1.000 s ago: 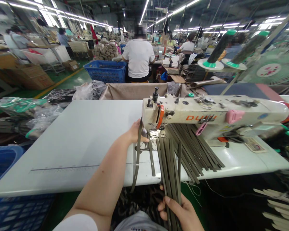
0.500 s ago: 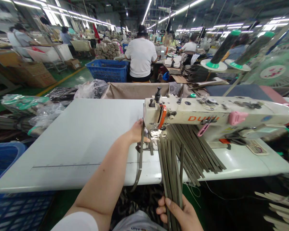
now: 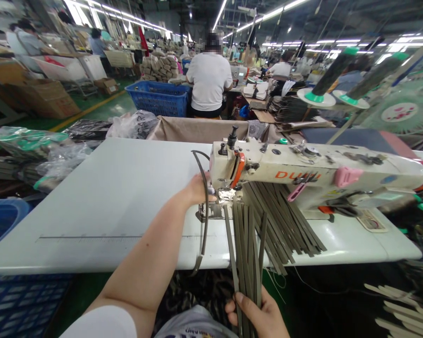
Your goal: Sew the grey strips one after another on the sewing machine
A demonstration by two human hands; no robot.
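My right hand is closed round a bundle of grey-brown fabric strips, low in front of the table edge. The bundle's far ends lie by the needle area of a white sewing machine. At the machine's needle end is my left hand, its fingers partly hidden behind a strip and the machine head. One long narrow strip arches over this hand and hangs past the table's front edge. Whether the left fingers grip it I cannot tell. More strips lie fanned out under the machine arm.
The white table carries a printed ruler line. Two thread cones stand at the right behind the machine. Blue baskets and plastic-wrapped bundles are around the table. A person in a white shirt sits ahead.
The long strip by my left hand now bows up in a loop above it. One strip in my right hand has spread leftward from the bundle. A short strip end near the needle no longer shows.
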